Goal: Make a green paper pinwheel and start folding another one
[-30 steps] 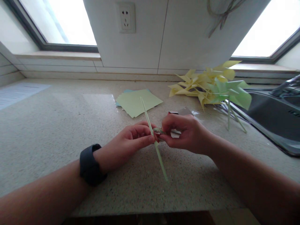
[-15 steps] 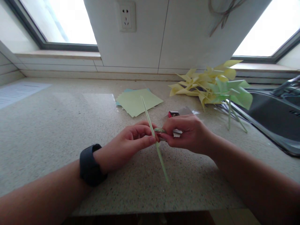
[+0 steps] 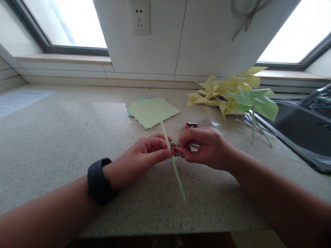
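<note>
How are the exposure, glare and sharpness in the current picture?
In the head view, both glass window panes blow out to white; in the head view, the speckled beige stone countertop carries a pale sheen and is darker toward its near edge; in the head view, the thin pale-green strip held by the bare left hand looks soft at its near end.

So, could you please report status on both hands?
Left hand pinching thin green piece. Right hand closed beside it, contents unclear. Small box just beyond right hand.
</note>
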`<action>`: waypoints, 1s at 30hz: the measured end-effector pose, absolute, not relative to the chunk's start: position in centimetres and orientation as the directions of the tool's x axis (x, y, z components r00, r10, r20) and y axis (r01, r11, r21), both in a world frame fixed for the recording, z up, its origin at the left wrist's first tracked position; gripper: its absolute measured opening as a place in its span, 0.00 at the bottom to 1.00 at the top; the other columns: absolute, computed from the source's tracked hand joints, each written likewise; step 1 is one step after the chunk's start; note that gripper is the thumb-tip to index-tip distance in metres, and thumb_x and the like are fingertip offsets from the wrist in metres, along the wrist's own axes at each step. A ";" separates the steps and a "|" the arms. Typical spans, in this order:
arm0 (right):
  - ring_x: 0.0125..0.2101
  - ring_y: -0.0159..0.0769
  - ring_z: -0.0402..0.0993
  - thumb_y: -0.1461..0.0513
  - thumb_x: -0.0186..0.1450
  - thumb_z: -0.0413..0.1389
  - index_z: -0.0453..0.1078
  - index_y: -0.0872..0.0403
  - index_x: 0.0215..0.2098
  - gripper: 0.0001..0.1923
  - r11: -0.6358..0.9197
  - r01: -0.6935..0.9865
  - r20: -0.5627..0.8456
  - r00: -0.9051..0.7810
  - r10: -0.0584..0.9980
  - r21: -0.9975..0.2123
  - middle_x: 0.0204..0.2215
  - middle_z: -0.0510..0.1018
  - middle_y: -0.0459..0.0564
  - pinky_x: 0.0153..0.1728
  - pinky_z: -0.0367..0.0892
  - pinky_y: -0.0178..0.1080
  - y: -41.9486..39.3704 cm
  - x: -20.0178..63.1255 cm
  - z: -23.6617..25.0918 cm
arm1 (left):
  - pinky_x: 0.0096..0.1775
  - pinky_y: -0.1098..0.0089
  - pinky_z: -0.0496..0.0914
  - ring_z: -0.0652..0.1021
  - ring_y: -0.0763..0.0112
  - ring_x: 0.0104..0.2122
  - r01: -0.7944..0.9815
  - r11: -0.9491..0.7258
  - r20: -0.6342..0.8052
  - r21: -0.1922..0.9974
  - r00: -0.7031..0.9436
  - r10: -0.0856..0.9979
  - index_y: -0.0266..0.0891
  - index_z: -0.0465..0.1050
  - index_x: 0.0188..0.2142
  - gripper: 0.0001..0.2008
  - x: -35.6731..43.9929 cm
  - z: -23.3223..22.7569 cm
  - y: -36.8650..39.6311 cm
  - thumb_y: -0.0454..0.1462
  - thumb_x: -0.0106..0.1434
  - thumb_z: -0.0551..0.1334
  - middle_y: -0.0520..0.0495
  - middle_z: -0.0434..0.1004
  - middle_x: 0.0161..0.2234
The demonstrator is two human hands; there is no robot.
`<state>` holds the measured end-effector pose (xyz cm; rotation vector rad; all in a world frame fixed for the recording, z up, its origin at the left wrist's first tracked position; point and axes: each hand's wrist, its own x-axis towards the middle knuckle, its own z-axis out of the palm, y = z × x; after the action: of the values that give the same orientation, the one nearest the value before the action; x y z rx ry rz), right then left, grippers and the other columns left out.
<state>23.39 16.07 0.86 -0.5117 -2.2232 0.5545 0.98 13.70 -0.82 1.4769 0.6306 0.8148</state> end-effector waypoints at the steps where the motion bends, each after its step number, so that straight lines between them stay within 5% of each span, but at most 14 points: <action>1: 0.22 0.22 0.62 0.68 0.61 0.63 0.68 0.55 0.30 0.08 0.825 0.179 0.595 -0.613 0.520 -0.536 0.22 0.70 0.38 0.23 0.60 0.27 16.1 23.4 0.8 | 0.54 0.62 0.64 0.72 0.66 0.45 -0.083 -0.076 0.111 0.994 0.599 0.793 0.40 0.81 0.39 0.08 1.0 -0.8 13.7 0.41 0.68 0.64 0.47 0.71 0.44; 12: 0.22 0.25 0.65 0.66 0.61 0.63 0.67 0.53 0.32 0.08 0.811 0.196 0.597 -0.586 0.547 -0.551 0.23 0.70 0.40 0.22 0.62 0.29 16.0 23.4 0.6 | 0.52 0.64 0.64 0.72 0.66 0.44 -0.106 -0.052 0.104 0.993 0.580 0.808 0.41 0.80 0.37 0.08 1.0 -0.9 13.6 0.41 0.68 0.65 0.47 0.71 0.43; 26: 0.20 0.23 0.63 0.67 0.61 0.62 0.64 0.54 0.23 0.13 0.833 0.193 0.605 -0.606 0.517 -0.519 0.19 0.70 0.39 0.23 0.60 0.30 15.9 23.1 0.9 | 0.52 0.65 0.65 0.73 0.65 0.47 -0.116 -0.040 0.102 0.992 0.596 0.797 0.41 0.80 0.36 0.07 1.0 -0.9 13.5 0.41 0.67 0.65 0.48 0.73 0.43; 30: 0.21 0.24 0.63 0.66 0.61 0.63 0.64 0.53 0.27 0.11 0.765 0.198 0.551 -0.587 0.594 -0.613 0.22 0.69 0.40 0.22 0.61 0.30 15.7 23.3 0.6 | 0.53 0.65 0.64 0.73 0.65 0.47 -0.115 -0.054 0.112 0.992 0.592 0.798 0.41 0.80 0.36 0.07 0.9 -1.0 13.6 0.40 0.67 0.65 0.48 0.72 0.44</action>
<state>23.31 15.75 0.63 -0.5888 -2.1697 0.6420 0.93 13.56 -0.97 1.4408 0.6197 0.8262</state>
